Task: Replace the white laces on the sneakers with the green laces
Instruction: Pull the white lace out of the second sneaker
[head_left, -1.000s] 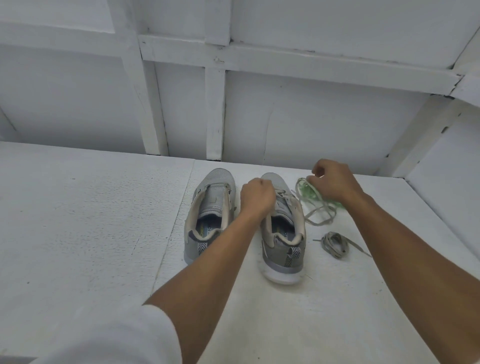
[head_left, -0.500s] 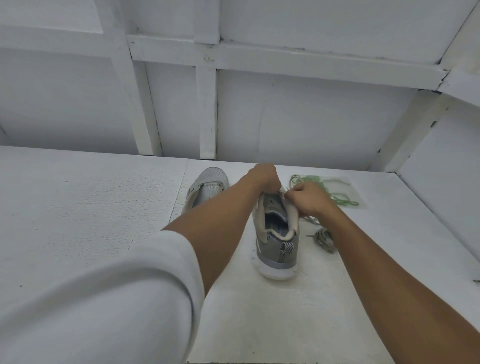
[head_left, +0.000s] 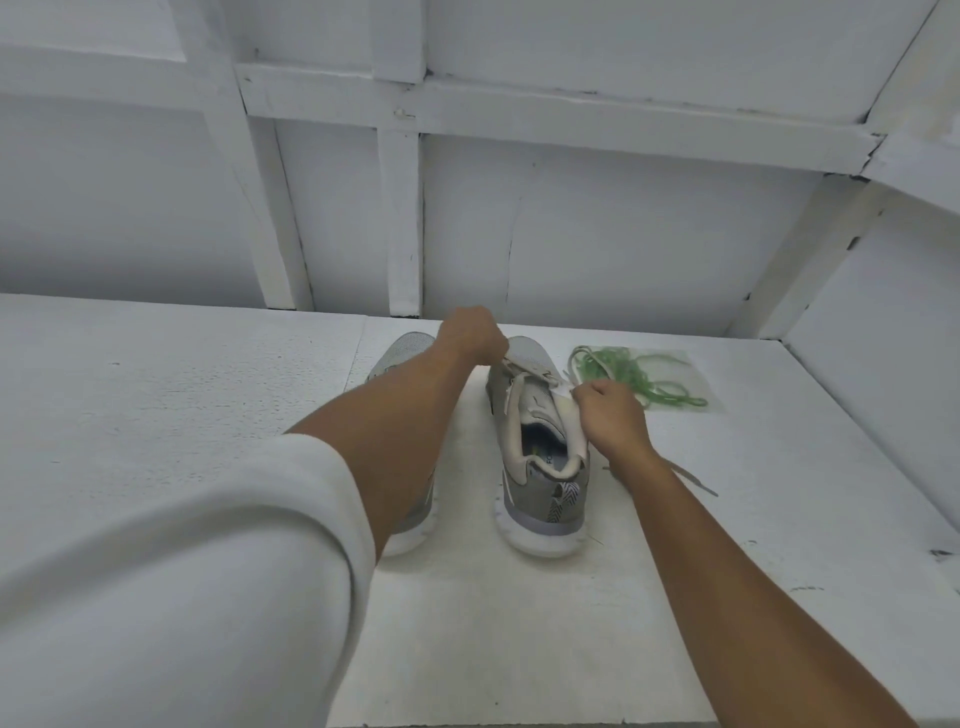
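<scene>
Left hand (head_left: 470, 335): above the centre of the frame, fingers curled, pinching the white lace (head_left: 535, 370) over the front of the right shoe (head_left: 543, 467).
Right hand (head_left: 610, 415): right of centre, fingers curled tight on the same lace at the shoe's right edge.
Right shoe: centre of the frame, standing on the table (head_left: 156, 389), heel toward the bottom.
Left shoe (head_left: 405, 348): just beside it, mostly hidden behind the left arm.
Green laces (head_left: 639, 374): upper right of centre, in a clear bag, apart from both hands.
Loose lace (head_left: 696, 480): on the table, right of the right wrist.
</scene>
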